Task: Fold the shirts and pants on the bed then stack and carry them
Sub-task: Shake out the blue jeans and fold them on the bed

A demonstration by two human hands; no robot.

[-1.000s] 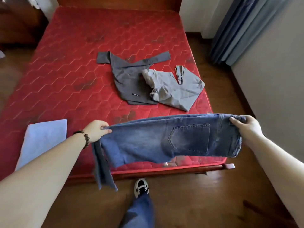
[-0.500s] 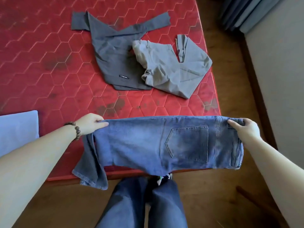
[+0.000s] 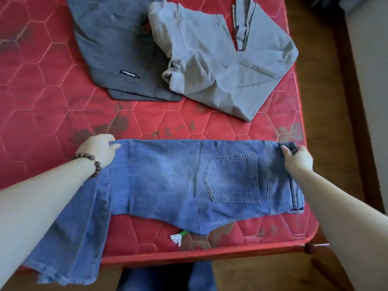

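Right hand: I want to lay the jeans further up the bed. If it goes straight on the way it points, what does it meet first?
Probably bare red mattress first, then the light grey garment; depth is unclear.

- Blue jeans (image 3: pixel 168 181): folded, spread flat across near edge of bed (image 3: pixel 52 106), back pocket up; frayed leg ends hang off the near-left edge.
- Dark grey shirt (image 3: pixel 117 49): unfolded, farther back.
- Light grey shirt (image 3: pixel 220 59): crumpled, overlapping its right side.
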